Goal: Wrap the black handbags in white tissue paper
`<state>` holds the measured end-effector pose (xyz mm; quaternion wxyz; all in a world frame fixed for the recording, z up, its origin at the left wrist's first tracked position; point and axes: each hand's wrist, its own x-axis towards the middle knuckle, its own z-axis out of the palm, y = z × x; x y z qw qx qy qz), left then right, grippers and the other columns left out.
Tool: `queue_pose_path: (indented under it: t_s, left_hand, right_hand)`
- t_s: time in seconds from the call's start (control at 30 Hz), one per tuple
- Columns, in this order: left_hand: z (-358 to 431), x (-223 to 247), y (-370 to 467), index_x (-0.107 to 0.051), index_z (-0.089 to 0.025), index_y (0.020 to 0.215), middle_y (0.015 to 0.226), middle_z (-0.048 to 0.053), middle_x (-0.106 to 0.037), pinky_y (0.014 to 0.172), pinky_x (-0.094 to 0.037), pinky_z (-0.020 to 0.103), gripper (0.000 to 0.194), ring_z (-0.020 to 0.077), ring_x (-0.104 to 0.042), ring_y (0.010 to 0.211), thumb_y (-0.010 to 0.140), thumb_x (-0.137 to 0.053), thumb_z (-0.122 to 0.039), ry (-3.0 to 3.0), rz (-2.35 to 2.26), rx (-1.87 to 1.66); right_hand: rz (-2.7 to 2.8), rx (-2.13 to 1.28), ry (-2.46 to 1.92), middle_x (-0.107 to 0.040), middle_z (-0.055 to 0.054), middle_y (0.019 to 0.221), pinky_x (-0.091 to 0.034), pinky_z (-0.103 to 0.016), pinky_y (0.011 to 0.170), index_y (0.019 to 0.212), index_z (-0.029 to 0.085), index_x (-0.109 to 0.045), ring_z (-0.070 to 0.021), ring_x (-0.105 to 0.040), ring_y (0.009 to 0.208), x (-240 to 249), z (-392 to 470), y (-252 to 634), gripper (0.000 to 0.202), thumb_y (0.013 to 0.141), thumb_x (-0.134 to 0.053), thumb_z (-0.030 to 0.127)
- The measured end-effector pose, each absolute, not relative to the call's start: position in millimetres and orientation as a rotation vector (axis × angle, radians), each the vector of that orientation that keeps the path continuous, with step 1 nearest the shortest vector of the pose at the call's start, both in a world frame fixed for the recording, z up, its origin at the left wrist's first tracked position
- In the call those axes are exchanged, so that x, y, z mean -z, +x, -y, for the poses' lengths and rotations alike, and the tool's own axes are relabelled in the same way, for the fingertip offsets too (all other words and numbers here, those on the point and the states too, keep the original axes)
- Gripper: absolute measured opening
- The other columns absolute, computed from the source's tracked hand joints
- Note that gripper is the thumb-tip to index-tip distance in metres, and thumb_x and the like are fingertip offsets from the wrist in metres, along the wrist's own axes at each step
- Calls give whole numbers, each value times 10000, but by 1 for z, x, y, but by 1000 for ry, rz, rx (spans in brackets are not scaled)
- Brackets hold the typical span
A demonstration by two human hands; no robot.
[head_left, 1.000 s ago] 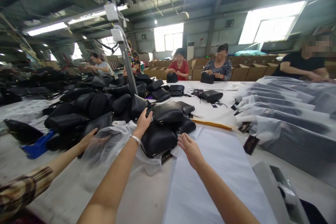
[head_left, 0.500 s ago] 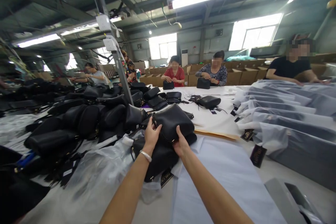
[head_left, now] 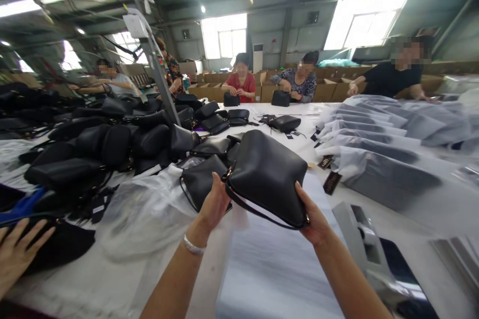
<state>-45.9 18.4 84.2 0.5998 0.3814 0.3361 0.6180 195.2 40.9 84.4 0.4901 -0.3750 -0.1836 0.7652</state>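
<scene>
A smooth black handbag (head_left: 267, 177) is held up in front of me, its thin strap hanging along the lower edge. My left hand (head_left: 215, 204) grips its left corner near the gold strap ring. At the lower right corner, my right hand (head_left: 312, 214) is closed on the bag, thumb on the near face. Behind my left hand another black bag (head_left: 204, 179) lies on the table. Beneath the held bag are pale flat sheets (head_left: 277, 264). Crumpled clear plastic (head_left: 142, 214) lies to the left.
Many black bags (head_left: 90, 144) are heaped at the left, beside a metal post (head_left: 160, 75). Another person's hand (head_left: 22, 244) rests on black material at lower left. White-wrapped bags (head_left: 389, 164) line the right, with a grey tape dispenser (head_left: 362, 239) nearer. Several people sit or stand across the table.
Both hands have lifted the bag off the one below and moved it nearer, spread wider apart. The view has shifted, and another person's hand has appeared at lower left.
</scene>
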Motion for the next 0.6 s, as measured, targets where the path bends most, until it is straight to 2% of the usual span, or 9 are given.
queue_pose_path:
  t_s: [0.1,0.17,0.23,0.3,0.37,0.43,0.5,0.6]
  left_hand:
    - [33,-60,-9,-680,-208,1195,1151,115,-712,1080,-392,511,665,309,-607,1165,884,-398,-724,782,-713,-1190]
    - [67,-44,7,-735,-183,1018,986,116,-733,996,-456,502,686,311,-663,1012,837,-430,-771,649,-636,-981]
    - [94,-33,12,-717,-154,888,851,93,-699,824,-537,450,693,246,-675,752,742,-538,-807,592,-619,-810]
    - [107,-30,5,-672,-167,946,828,40,-659,647,-532,338,575,158,-608,603,701,-705,-687,707,-745,-755]
    - [108,-36,-6,-640,-192,1034,858,8,-647,604,-485,262,431,133,-582,630,746,-754,-491,958,-966,-715]
    - [101,-46,-18,-652,-190,1013,884,9,-660,689,-483,254,278,162,-602,762,800,-694,-364,1277,-1193,-635]
    - [94,-57,-25,-668,-194,980,950,25,-681,813,-481,274,206,202,-613,904,813,-638,-310,1556,-1345,-568]
    - [88,-64,-27,-665,-215,1023,1089,51,-680,947,-451,291,234,218,-612,1040,813,-594,-290,1761,-1422,-499]
  right_hand:
    - [410,-1882,-1012,-781,-57,909,-617,-287,817,1032,139,-717,-196,-748,799,-80,-7,224,258,866,-686,335]
    - [393,-1903,-1090,-780,-72,901,-616,-283,810,1036,118,-714,-199,-748,788,-74,12,242,279,856,-699,331]
    - [388,-1917,-1157,-777,-92,916,-608,-287,831,1050,99,-711,-211,-746,826,-66,28,259,320,841,-716,342]
    - [420,-1927,-1205,-773,-107,948,-593,-288,866,1067,93,-710,-222,-740,880,-59,38,272,367,825,-732,368]
    - [491,-1925,-1224,-769,-112,979,-582,-288,884,1080,108,-712,-228,-733,920,-51,44,281,398,815,-737,405]
    - [574,-1919,-1223,-764,-109,1010,-579,-292,884,1086,136,-716,-232,-726,943,-44,45,286,409,814,-730,442]
    - [622,-1915,-1230,-760,-108,1028,-580,-298,876,1078,155,-721,-236,-722,954,-38,45,288,409,818,-716,470]
    - [639,-1933,-1220,-754,-118,1048,-573,-291,878,1055,144,-725,-235,-718,964,-31,42,288,415,831,-692,492]
